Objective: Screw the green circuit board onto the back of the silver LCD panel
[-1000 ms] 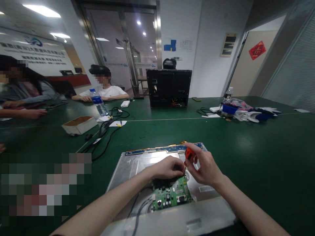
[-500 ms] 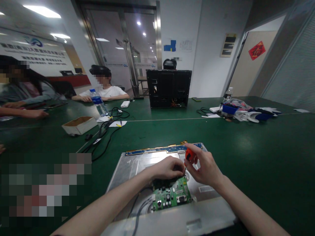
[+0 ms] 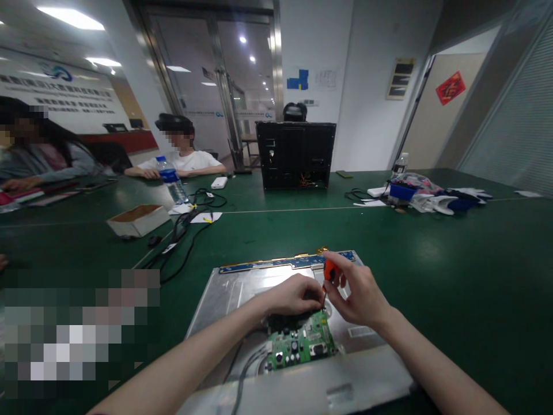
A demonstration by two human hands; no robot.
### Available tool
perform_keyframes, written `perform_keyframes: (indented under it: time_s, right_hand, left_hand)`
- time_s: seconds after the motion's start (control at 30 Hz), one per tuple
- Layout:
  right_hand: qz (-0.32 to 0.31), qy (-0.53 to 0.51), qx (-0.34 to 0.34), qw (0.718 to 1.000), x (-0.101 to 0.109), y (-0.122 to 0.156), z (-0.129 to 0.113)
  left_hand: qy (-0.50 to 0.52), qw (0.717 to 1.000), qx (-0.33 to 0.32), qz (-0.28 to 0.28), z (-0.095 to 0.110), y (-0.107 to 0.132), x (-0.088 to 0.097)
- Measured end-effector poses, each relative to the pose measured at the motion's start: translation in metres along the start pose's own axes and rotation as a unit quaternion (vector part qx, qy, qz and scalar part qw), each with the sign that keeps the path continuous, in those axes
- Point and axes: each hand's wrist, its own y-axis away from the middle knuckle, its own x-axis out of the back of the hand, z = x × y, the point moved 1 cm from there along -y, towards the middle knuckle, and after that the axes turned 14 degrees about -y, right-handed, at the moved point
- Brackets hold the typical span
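A silvery metal display panel lies on the green table, with a green circuit board on its near half and a blue circuit strip along its far edge. My right hand is closed on the orange handle of a screwdriver, held upright with its shaft pointing down at the board's far right corner. Beside the shaft, my left hand has its fingers curled together over the board's far edge, close to the screwdriver tip. The left fingertips and the tip partly hide each other.
Black cables and an open cardboard box lie to the left, near a water bottle. A black monitor housing stands across the table. Gloves and a blue tray sit at right. Other people sit at left.
My hands and the screwdriver stay in nearly the same place; the orange handle looks slightly turned. At far left, a co-worker's extended arm has gone from the table.
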Motion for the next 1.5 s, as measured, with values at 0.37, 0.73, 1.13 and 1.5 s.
perform_keyframes:
  time_s: [0.37,0.73,1.13,1.5]
  right_hand:
    - [0.012,0.008,0.003,1.000,-0.0006,0.0005,0.0004]
    - [0.016,0.015,0.011,1.000,-0.0007,-0.0019,-0.0003]
    - [-0.008,0.003,0.006,1.000,0.0018,-0.0005,-0.0008]
    - [0.019,0.008,0.014,1.000,-0.0006,-0.0002,0.0008]
  left_hand:
    - [0.008,1.000,0.004,-0.011,0.0012,-0.0005,0.0019]
    - [0.003,1.000,-0.008,-0.006,-0.0011,-0.0006,0.0008]
    - [-0.004,1.000,-0.002,-0.018,0.0007,-0.0011,0.0024]
    - [-0.007,1.000,-0.005,-0.012,0.0003,-0.0005,0.0029]
